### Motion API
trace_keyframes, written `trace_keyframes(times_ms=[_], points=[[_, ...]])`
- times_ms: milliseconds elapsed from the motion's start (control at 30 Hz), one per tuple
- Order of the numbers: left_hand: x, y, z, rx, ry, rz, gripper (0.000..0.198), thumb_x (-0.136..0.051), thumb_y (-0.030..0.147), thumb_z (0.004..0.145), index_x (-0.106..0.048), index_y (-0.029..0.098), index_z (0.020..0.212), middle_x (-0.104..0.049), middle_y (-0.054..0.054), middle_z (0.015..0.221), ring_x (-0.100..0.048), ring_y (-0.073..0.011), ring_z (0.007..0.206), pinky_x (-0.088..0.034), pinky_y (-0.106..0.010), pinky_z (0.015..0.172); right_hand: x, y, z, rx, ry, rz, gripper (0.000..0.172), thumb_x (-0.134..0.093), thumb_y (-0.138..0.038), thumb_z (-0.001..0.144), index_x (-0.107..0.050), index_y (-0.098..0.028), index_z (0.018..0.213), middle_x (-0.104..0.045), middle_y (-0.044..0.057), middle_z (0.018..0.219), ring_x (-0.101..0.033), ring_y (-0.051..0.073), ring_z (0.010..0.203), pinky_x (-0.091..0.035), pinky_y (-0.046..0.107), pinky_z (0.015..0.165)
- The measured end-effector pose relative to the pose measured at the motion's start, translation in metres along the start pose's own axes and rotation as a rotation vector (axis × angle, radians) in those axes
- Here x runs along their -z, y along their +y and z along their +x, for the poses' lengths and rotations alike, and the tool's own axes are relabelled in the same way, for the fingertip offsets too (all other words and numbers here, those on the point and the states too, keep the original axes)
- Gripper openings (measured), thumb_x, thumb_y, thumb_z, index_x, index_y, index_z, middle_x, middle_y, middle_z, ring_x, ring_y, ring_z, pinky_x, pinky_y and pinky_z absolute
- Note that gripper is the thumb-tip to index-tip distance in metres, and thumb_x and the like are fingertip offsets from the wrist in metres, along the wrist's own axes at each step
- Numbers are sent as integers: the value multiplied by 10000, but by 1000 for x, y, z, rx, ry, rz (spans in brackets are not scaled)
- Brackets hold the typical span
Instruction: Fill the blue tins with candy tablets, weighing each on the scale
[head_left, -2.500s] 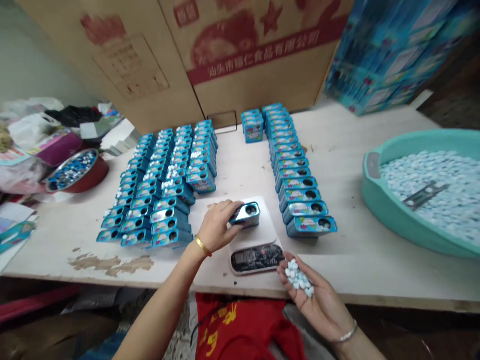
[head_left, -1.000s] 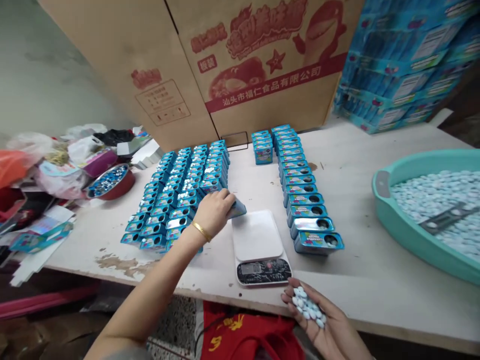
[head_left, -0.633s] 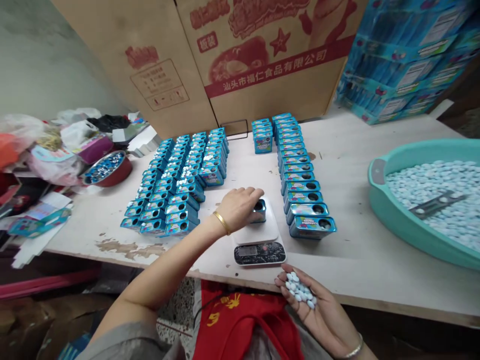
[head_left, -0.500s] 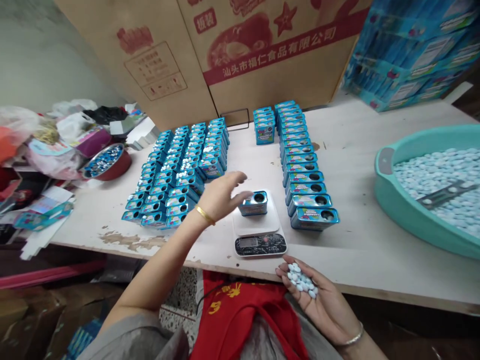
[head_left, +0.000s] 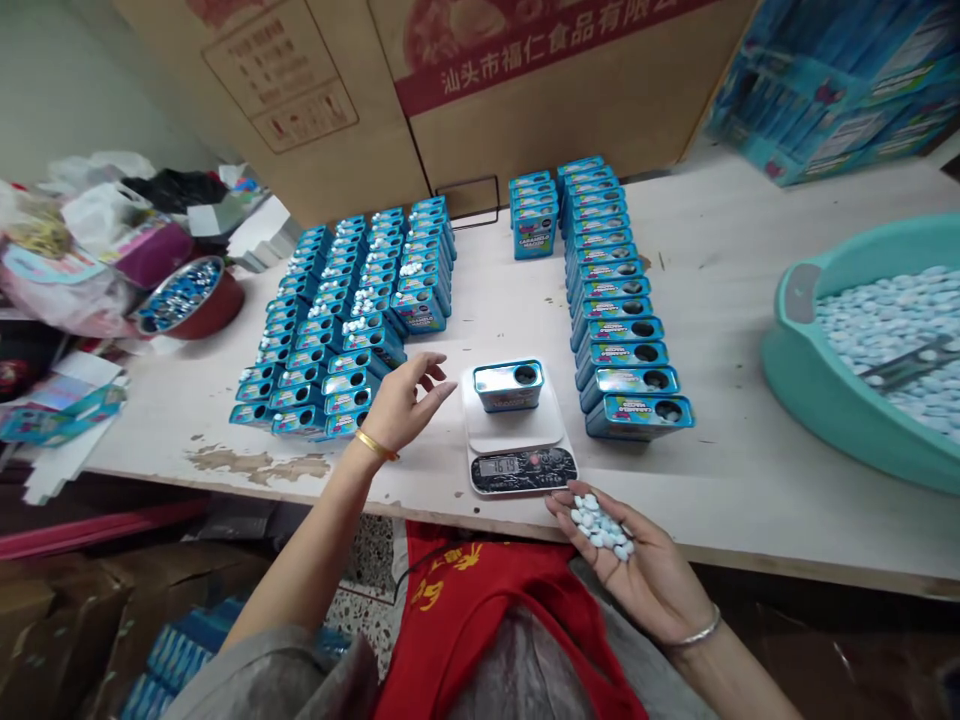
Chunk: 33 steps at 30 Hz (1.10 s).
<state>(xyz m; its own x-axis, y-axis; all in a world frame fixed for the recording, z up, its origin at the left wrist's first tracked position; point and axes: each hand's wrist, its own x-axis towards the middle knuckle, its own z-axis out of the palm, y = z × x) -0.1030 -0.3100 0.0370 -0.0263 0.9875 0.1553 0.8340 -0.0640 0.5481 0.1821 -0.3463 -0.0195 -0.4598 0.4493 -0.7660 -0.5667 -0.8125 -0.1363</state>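
Note:
A blue candy tin with a round opening in its lid stands upright on the white kitchen scale, whose display shows digits. Left of that tin, my left hand hovers over the table, empty, fingers apart and a little bent. Palm up, my right hand is cupped at the table's front edge, holding a small heap of pale blue candies. Its fingertips are close to the scale's lower right corner.
Tins in rows fill the left, some with candies on top. Another column of tins runs to the right of the scale. A turquoise tub holds candies and a scoop-like tool. Behind stands a cardboard box; a red bowl sits left.
My left hand has drawn away to the left from the tin on the scale. The display has gone from about zero to a larger number. My right hand still holds the candies.

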Motion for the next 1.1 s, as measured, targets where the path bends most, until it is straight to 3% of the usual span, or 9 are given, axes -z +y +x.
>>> trace_keyframes(times_ms=[133,300,433,600,700,900,1100], points=[[-7,0,2,-10,-23,-54,344,-574,372,823,-522,172,1098,-623,-44,927,-565,-104,735,-449,-225,646,-5,-1,2,-7,25,27,192,-520,-82,801,-641,-45,945,-701,183,965,-619,271,1019,-554,306,820],[-44,-2,8,-45,-37,-230,769,-745,434,638,-396,177,1273,-587,-110,1133,-566,-212,999,-458,-297,775,-20,0,13,11,-7,33,197,-492,-86,821,-638,-44,947,-700,180,977,-620,260,1021,-552,313,824],[-65,6,16,-209,-35,-235,502,-628,360,771,-468,190,1215,-628,-87,1092,-586,-202,972,-427,-340,846,-47,-2,28,71,-42,89,181,-485,-120,843,-647,-46,877,-719,157,878,-662,245,936,-564,334,796],[-44,30,10,-574,105,272,330,-549,197,815,-566,276,1135,-617,-45,1174,-532,-224,1074,-255,-441,983,-80,-5,47,149,-100,250,197,-449,-152,874,-642,-113,864,-731,54,771,-687,159,719,-588,321,669],[-34,33,2,-665,233,434,285,-557,172,820,-608,292,1073,-659,-18,1104,-541,-207,1069,-245,-410,972,-91,-2,57,114,-118,290,215,-438,-159,879,-641,-97,851,-727,60,723,-673,131,635,-573,253,586],[-40,20,-7,-627,371,507,254,-548,162,828,-639,297,1023,-685,-14,1032,-566,-185,1005,-253,-379,931,-100,4,63,102,-137,320,190,-453,-132,858,-639,-99,835,-724,66,727,-674,137,668,-571,254,617],[-53,7,-13,-423,320,280,354,-521,140,788,-594,270,1109,-642,-66,1095,-535,-234,1046,-285,-413,875,-98,-2,59,144,-119,317,174,-467,-100,833,-641,-104,841,-728,71,813,-678,144,792,-569,265,717]])
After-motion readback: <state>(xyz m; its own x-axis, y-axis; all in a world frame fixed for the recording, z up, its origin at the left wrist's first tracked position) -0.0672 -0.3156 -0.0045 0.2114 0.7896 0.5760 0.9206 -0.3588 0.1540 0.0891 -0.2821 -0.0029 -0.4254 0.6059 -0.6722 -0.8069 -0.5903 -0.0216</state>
